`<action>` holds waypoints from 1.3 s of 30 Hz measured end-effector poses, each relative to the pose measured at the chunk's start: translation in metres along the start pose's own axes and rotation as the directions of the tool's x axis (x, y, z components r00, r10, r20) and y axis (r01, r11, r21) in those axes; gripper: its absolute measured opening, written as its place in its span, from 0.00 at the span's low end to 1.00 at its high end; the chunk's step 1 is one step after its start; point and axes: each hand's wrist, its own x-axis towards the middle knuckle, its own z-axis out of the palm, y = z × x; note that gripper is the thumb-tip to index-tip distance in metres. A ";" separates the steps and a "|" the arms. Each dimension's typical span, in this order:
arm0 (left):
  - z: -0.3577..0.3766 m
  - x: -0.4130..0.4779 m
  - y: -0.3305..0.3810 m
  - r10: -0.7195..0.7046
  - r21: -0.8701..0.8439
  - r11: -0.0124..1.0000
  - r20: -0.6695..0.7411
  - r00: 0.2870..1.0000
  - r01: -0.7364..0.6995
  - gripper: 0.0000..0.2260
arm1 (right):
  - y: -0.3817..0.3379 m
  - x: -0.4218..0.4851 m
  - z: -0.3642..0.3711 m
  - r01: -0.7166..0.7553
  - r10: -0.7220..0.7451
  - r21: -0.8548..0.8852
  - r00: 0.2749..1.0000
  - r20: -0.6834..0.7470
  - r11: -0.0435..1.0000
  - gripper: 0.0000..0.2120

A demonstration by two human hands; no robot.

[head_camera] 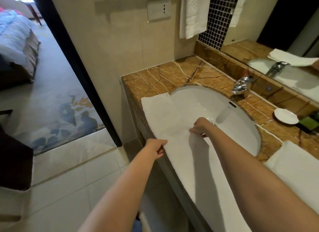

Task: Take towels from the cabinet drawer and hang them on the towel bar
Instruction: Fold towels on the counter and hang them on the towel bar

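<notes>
white towel (160,114) lies across counter (155,76) and sink (198,102); left hand (155,149) grips its edge, right hand (200,128), at 2 o'clock from it, pinches a fold.

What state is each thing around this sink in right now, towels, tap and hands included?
Spread towel, laid flat over the counter edge and sink rim
Left-hand grip, pinching that towel's near edge
Right-hand grip, pinching a fold of it
Hanging towel, draped against the wall
Folded towel, lying on the counter
Faucet, no water running
</notes>
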 end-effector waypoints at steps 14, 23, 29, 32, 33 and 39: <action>-0.040 -0.099 0.134 0.361 0.087 0.930 -0.041 0.932 -0.357 0.13 | -0.075 -0.057 -0.098 0.246 -0.200 0.434 0.968 -0.150 0.867 0.10; -0.052 -0.161 0.223 0.502 0.000 0.865 -0.014 0.865 -0.502 0.06 | -0.134 -0.080 -0.159 0.385 -0.263 0.443 0.913 -0.313 0.810 0.10; -0.055 -0.190 0.273 0.578 -0.038 0.815 -0.004 0.816 -0.578 0.04 | -0.166 -0.089 -0.198 0.454 -0.298 0.467 0.880 -0.371 0.759 0.15; -0.057 -0.202 0.299 0.612 -0.025 0.791 0.011 0.791 -0.612 0.03 | -0.182 -0.094 -0.220 0.489 -0.316 0.471 0.860 -0.401 0.734 0.16; -0.058 -0.205 0.308 0.623 -0.020 0.782 0.021 0.782 -0.622 0.03 | -0.188 -0.097 -0.227 0.494 -0.318 0.472 0.858 -0.404 0.730 0.17; -0.068 -0.216 0.367 0.661 -0.007 0.748 0.088 0.745 -0.663 0.04 | -0.226 -0.110 -0.262 0.493 -0.303 0.568 0.865 -0.399 0.659 0.08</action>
